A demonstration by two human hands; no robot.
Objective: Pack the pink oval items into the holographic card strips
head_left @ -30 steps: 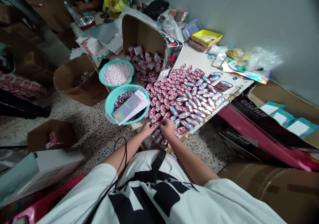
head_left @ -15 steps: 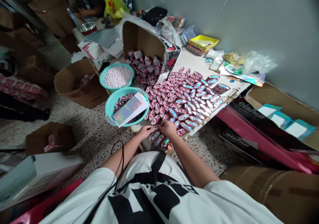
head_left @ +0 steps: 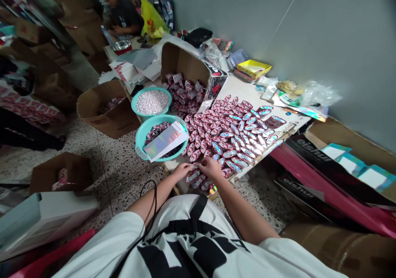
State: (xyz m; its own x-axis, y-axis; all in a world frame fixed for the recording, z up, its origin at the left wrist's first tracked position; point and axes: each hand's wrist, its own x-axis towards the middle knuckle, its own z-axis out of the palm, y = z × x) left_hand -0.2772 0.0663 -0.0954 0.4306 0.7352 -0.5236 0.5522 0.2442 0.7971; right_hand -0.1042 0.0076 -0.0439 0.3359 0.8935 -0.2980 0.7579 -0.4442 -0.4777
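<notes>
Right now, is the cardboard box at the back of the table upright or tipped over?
Tipped. The cardboard box lies on its side with its open mouth facing the person, and small pink packets spill from it onto the table.

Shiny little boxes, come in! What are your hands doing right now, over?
Left hand and right hand pinch one shiny little box at the table edge. Rows of boxes beyond. Teal basin left; nothing blocking.

I wear a white short-sleeved T-shirt (head_left: 198, 245) with bold black lettering across the chest; a thin black cable (head_left: 154, 206) loops over my left arm; my forearms are bare.
</notes>
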